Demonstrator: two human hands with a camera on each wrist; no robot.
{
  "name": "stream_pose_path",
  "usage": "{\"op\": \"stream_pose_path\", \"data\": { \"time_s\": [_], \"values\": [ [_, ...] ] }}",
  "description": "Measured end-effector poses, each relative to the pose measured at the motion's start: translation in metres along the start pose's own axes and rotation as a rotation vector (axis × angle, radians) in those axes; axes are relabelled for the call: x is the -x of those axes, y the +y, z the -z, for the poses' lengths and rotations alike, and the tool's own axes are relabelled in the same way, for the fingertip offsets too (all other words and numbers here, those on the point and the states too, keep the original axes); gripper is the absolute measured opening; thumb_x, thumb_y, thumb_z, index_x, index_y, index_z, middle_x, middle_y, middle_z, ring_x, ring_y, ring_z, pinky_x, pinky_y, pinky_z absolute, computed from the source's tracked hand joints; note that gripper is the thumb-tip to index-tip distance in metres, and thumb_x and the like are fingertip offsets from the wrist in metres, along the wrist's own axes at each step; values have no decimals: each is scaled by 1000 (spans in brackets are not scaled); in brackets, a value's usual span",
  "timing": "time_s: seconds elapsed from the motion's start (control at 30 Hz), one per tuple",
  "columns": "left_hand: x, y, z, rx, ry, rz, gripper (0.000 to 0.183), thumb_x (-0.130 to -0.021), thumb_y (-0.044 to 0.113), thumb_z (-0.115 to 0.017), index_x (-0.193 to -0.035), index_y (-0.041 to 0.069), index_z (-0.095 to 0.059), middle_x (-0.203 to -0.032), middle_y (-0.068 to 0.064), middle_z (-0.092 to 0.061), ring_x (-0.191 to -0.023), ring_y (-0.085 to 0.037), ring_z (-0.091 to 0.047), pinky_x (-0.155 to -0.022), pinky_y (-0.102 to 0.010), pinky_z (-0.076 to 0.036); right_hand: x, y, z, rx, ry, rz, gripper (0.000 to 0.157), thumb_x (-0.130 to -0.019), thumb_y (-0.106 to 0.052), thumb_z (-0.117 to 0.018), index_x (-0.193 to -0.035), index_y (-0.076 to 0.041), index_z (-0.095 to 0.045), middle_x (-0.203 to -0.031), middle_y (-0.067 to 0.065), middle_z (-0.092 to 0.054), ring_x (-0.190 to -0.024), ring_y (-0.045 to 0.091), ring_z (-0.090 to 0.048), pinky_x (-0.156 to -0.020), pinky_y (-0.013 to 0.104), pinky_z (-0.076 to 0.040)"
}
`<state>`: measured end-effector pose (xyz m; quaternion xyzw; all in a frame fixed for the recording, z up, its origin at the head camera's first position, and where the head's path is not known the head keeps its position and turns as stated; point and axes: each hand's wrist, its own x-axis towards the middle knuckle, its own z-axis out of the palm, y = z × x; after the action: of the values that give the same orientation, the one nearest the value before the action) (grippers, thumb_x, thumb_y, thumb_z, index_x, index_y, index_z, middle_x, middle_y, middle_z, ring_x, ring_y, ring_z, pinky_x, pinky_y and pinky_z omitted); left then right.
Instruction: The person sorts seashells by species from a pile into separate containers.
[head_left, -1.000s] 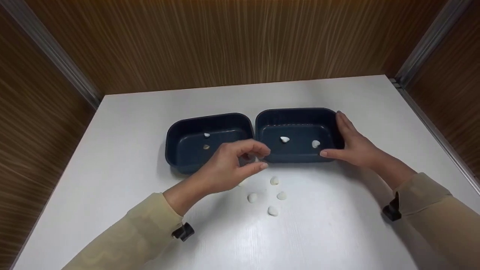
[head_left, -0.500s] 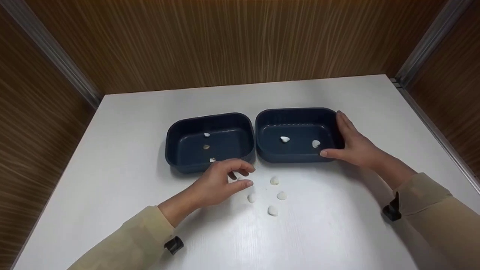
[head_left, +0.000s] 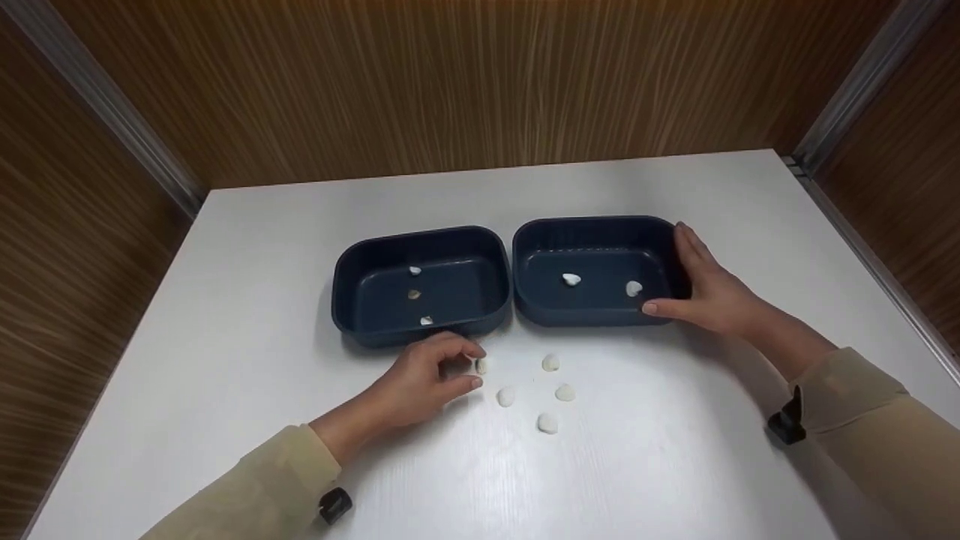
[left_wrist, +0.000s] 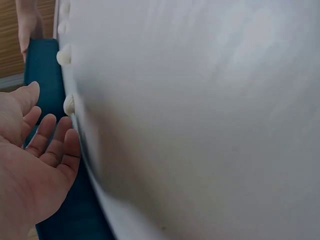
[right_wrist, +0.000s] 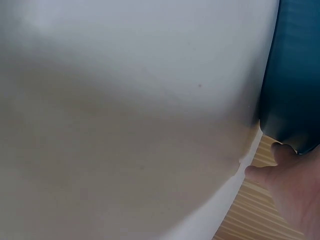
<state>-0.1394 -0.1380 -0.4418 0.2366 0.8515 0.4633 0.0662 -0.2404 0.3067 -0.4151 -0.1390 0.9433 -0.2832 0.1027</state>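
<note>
My left hand [head_left: 420,382] reaches over the tabletop, thumb and fingers parted around a small pale seashell [head_left: 481,366]; a gap shows between the hand and the shell in the left wrist view [left_wrist: 69,105]. My right hand [head_left: 716,296] holds the right end of the right dark blue container [head_left: 600,315], thumb at its front rim and fingers along its end wall. Two white shells lie inside this container, one of them a white shell [head_left: 571,279] near the middle. The left container [head_left: 390,337] bears three small shells, including a brownish shell [head_left: 413,295].
Several loose pale shells lie in front of the containers, among them a shell [head_left: 547,423] nearest me. Both containers stand side by side on the white table [head_left: 637,465]. Wood-grain panels [head_left: 480,90] enclose the table at the back and both sides.
My left hand has let go of a shell, which now lies at the front of the left container, and has moved down and left to another shell. The right hand stays in place.
</note>
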Motion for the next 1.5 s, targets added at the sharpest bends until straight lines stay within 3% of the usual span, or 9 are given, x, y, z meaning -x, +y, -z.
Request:
{"op": "stream_pose_path", "data": {
  "time_s": [0.37, 0.83, 1.5],
  "values": [
    [-2, -8, -7, -27, 6, -65, 36, -95, 6, -79, -130, 2, -71, -128, -5, -67, -110, -24, -67, -98, -38, -54, 2, -1, 0, 1, 5, 17, 128, -92, -55, -79, -168, -16, 17, -176, 10, 19, -160, 47, -1, -120, 75, -17],
    [-4, -11, -11, -103, -16, -35, 39, -96, 10, -78, -135, 6, -71, -136, -7, -67, -124, -20, -63, -108, -40, -50, 2, -1, 1, -12, 10, 8, 130, -91, -54, -81, -168, -15, 16, -176, 11, 18, -160, 46, 1, -121, 73, -16],
    [-7, -11, -13, -226, -59, -89, 37, -97, 11, -76, -134, 6, -72, -122, -7, -66, -110, -21, -62, -100, -40, -52, 0, -1, 0, 4, 7, 5, 130, -91, -55, -80, -168, -15, 16, -176, 11, 18, -160, 46, 0, -120, 73, -16]
  ]
}}
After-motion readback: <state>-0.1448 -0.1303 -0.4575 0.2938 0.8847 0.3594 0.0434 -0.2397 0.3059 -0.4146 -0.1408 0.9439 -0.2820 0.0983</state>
